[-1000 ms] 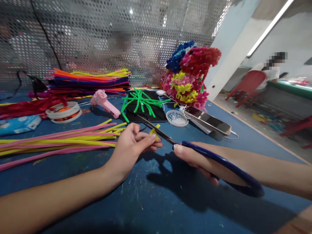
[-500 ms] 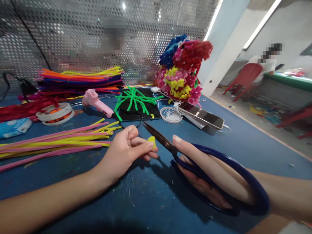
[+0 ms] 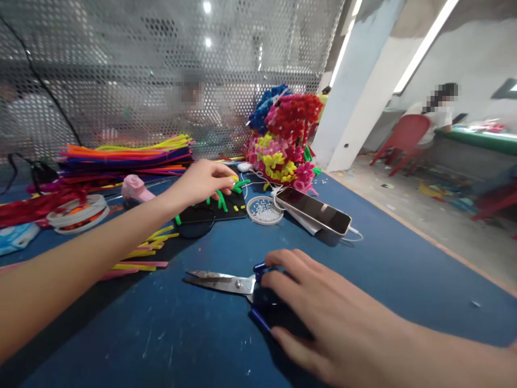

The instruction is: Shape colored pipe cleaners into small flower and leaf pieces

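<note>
My left hand [image 3: 202, 182] reaches out over the black mat [image 3: 232, 211], where green pipe-cleaner pieces [image 3: 221, 199] lie. Its fingers pinch a small yellow pipe-cleaner piece [image 3: 233, 178]. The scissors [image 3: 220, 281] lie flat on the blue table [image 3: 169, 328], blades pointing left and nearly together. My right hand [image 3: 323, 310] lies over their dark blue handles, thumb on one side and fingers on the other, hiding most of the loops.
A phone [image 3: 319, 211] on a cable and a round dish of white beads [image 3: 260, 210] lie right of the mat. Behind stand a bunch of pipe-cleaner flowers [image 3: 285, 137], a stack of coloured pipe cleaners [image 3: 125, 157], a pink glue gun [image 3: 135, 188] and a perforated screen. A person sits far right.
My right hand has brought the scissors down from the air onto the table. My left hand has carried the yellow piece away from me to the mat with the green pieces.
</note>
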The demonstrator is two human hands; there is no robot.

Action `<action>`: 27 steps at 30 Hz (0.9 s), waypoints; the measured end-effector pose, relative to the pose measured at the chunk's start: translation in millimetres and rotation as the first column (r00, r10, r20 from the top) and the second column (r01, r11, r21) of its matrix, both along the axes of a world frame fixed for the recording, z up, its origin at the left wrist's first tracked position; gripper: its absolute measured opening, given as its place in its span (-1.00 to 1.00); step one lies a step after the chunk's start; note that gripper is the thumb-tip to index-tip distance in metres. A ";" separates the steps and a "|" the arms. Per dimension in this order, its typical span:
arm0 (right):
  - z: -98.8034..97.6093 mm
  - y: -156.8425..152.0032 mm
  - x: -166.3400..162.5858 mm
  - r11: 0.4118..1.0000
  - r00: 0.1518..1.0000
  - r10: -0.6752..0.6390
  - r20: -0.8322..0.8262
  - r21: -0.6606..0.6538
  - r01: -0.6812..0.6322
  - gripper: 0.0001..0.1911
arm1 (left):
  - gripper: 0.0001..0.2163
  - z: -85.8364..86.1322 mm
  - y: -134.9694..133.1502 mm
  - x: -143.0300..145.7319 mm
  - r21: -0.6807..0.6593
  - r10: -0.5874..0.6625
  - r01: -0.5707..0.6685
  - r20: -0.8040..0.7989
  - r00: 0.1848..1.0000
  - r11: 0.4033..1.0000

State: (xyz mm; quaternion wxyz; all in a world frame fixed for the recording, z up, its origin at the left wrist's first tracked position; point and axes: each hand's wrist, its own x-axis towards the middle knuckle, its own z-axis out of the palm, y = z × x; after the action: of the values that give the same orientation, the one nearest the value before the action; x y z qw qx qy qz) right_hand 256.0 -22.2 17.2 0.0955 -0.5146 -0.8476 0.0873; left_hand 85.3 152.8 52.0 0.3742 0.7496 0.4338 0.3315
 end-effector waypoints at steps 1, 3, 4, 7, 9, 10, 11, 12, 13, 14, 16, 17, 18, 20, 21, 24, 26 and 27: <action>-2.1 2.2 -3.9 0.997 0.998 0.062 -0.023 0.049 -0.061 -0.78 | -0.91 2.2 8.1 13.5 0.000 -0.026 0.026 -0.102 0.994 1.000; -7.6 8.1 -11.5 0.978 0.982 0.182 -0.044 0.114 -0.176 -0.81 | -0.88 1.3 25.3 41.5 0.069 -0.034 0.052 -0.238 0.971 0.996; -11.1 11.7 -14.4 0.962 0.968 0.248 -0.048 0.132 -0.239 -0.82 | -0.86 -1.9 34.6 55.0 0.126 -0.026 0.062 -0.274 0.962 0.990; -23.8 22.2 -17.3 0.912 0.918 0.393 -0.051 0.147 -0.382 -0.83 | -0.77 -18.8 61.9 87.4 0.331 0.046 0.064 -0.314 0.948 0.941; -32.4 27.0 -15.9 0.900 0.908 0.416 -0.048 0.160 -0.404 -0.79 | -0.73 -29.8 75.7 96.7 0.415 0.114 0.042 -0.344 0.932 0.909; -36.1 28.4 -15.0 0.897 0.907 0.419 -0.045 0.173 -0.406 -0.78 | -0.74 -33.5 79.9 96.7 0.449 0.141 0.037 -0.356 0.924 0.893; -39.3 29.5 -14.2 0.894 0.906 0.422 -0.042 0.189 -0.407 -0.77 | -0.75 -35.7 81.9 93.4 0.475 0.154 0.047 -0.376 0.914 0.879; -41.6 30.2 -13.8 0.890 0.905 0.424 -0.037 0.203 -0.409 -0.76 | -0.76 -36.3 81.5 87.4 0.491 0.148 0.081 -0.409 0.900 0.868; -43.2 30.7 -13.7 0.886 0.904 0.427 -0.032 0.213 -0.411 -0.75 | -0.77 -35.7 78.8 79.2 0.491 0.131 0.124 -0.454 0.882 0.862; -44.1 31.1 -13.8 0.884 0.903 0.429 -0.027 0.218 -0.414 -0.75 | -0.76 -34.4 73.9 69.6 0.477 0.099 0.180 -0.502 0.859 0.860; -44.0 31.8 -14.5 0.881 0.902 0.432 -0.017 0.220 -0.418 -0.75 | -0.76 -31.8 58.7 49.3 0.446 0.029 0.281 -0.572 0.820 0.850; -43.4 32.1 -14.8 0.880 0.901 0.435 -0.013 0.219 -0.422 -0.75 | -0.76 -31.6 49.5 40.2 0.433 0.003 0.315 -0.592 0.806 0.844; -42.8 32.2 -15.1 0.879 0.899 0.437 -0.011 0.219 -0.424 -0.75 | -0.75 -32.7 40.0 32.4 0.415 -0.032 0.360 -0.618 0.786 0.836; -42.1 32.2 -15.3 0.878 0.899 0.438 -0.012 0.223 -0.424 -0.76 | -0.72 -39.5 22.8 20.9 0.393 -0.088 0.435 -0.652 0.753 0.810; -42.1 32.0 -15.3 0.878 0.900 0.436 -0.016 0.226 -0.421 -0.76 | -0.70 -45.0 16.0 16.9 0.387 -0.112 0.470 -0.667 0.737 0.793; -42.7 31.3 -15.1 0.881 0.903 0.429 -0.024 0.230 -0.413 -0.77 | -0.65 -66.2 5.1 7.5 0.423 -0.095 0.518 -0.701 0.707 0.743; -42.8 31.2 -14.8 0.882 0.902 0.430 -0.025 0.226 -0.414 -0.77 | -0.63 -79.1 3.4 0.8 0.464 -0.049 0.520 -0.711 0.702 0.717; -42.6 31.3 -14.6 0.882 0.902 0.432 -0.027 0.224 -0.416 -0.76 | -0.62 -83.9 2.9 -2.6 0.484 -0.029 0.522 -0.713 0.701 0.702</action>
State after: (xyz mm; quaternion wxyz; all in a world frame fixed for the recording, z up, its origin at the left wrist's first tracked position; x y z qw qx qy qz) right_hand 241.5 9.1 -25.4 0.1605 -0.2999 -0.9397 0.0344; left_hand 82.7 155.6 -31.9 -0.0426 0.9572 0.2639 0.1107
